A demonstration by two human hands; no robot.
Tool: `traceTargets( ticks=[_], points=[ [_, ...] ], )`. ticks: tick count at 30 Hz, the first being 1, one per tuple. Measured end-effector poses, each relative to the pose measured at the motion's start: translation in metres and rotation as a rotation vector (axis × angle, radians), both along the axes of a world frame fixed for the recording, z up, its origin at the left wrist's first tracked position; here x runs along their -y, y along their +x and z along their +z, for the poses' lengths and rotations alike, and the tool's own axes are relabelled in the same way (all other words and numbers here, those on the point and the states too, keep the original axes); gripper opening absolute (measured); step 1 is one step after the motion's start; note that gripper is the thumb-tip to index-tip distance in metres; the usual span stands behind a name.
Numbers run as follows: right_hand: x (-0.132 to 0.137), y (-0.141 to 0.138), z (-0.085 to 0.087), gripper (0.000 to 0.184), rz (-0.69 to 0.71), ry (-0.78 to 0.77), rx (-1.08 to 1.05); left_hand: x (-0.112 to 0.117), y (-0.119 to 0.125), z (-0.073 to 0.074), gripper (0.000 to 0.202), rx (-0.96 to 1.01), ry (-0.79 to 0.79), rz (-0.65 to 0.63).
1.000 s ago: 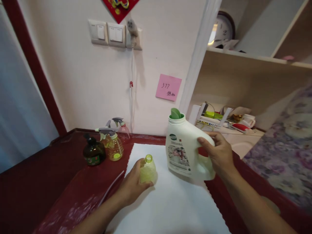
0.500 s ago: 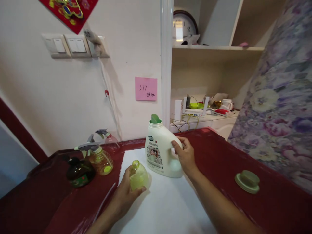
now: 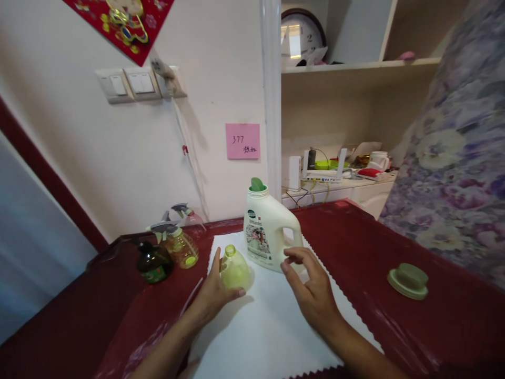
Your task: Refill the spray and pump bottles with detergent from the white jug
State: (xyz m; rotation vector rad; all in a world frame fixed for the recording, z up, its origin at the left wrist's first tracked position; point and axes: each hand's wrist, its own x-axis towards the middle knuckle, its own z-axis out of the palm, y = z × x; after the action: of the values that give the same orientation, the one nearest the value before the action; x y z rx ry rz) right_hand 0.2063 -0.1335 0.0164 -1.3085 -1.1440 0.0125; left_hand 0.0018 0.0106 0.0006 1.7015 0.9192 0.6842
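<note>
Translucent yellow-green plastic bottle (image 3: 235,271) and pale-green plastic jug with a moulded handle (image 3: 272,234) were side by side, well short of touching, over the white scalloped-edged sheet (image 3: 268,331), the jug nearer the far edge of the dark-red covered bench (image 3: 347,247). The bottle was towards the sheet's left edge, its neck uncapped; whether its base met the sheet, I could not tell. The left hand (image 3: 215,290) had its fingers curled round the belly, thumb along the near side. Such a bottle was probably light, thin-walled and slightly springy, so a gentle clasp round the belly, below the neck, suited it; a hard squeeze might have dented it, and a wet wall would have slid.

The jug stood upright, a green spout (image 3: 257,184) showing in its mouth. It was likely stiffer and, if full, much heavier, best taken by the handle loop with support under the base. The right hand (image 3: 313,292) was at its lower right, thumb and forefinger slightly apart with nothing seen between them; contact with the jug was unclear. A round green cap (image 3: 408,281) lay by the bench's right edge.
</note>
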Motion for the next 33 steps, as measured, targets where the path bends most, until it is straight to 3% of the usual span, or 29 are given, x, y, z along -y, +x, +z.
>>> traceTargets(
  ticks=[3, 7, 9, 12, 16, 20, 24, 27, 31, 33],
  points=[
    [0.002, -0.024, -0.012, 0.014, 0.105, -0.017, 0.047, 0.005, -0.019, 0.016, 0.136, -0.034, 0.105, 0.026],
    [0.008, -0.046, -0.032, 0.015, 0.269, -0.046, 0.114, 0.013, -0.07, 0.038, 0.067, -0.177, 0.287, 0.103],
    [0.012, -0.051, -0.042, 0.017, 0.35, -0.067, 0.155, 0.018, -0.1, 0.04, 0.05, -0.282, 0.323, 0.155],
    [0.016, -0.054, -0.053, 0.018, 0.418, -0.112, 0.278, 0.031, -0.133, 0.033, 0.041, -0.495, 0.321, 0.187],
    [0.017, -0.053, -0.057, 0.019, 0.422, -0.11, 0.433, 0.054, -0.144, 0.023, 0.025, -0.772, 0.321, 0.153],
    [0.017, -0.054, -0.058, 0.017, 0.423, -0.103, 0.461, 0.067, -0.134, 0.02, 0.014, -0.857, 0.31, 0.148],
    [0.018, -0.054, -0.059, 0.016, 0.422, -0.12, 0.472, 0.063, -0.135, 0.018, 0.007, -0.857, 0.316, 0.122],
    [0.017, -0.053, -0.058, 0.016, 0.425, -0.122, 0.471, 0.061, -0.146, 0.025, 0.011, -0.798, 0.259, 0.141],
    [0.016, -0.054, -0.055, 0.016, 0.428, -0.114, 0.484, 0.065, -0.16, 0.045, 0.033, -0.425, 0.119, 0.207],
    [0.016, -0.056, -0.053, 0.018, 0.423, -0.083, 0.505, 0.07, -0.158, 0.052, 0.043, -0.179, 0.011, 0.308]
  ],
)
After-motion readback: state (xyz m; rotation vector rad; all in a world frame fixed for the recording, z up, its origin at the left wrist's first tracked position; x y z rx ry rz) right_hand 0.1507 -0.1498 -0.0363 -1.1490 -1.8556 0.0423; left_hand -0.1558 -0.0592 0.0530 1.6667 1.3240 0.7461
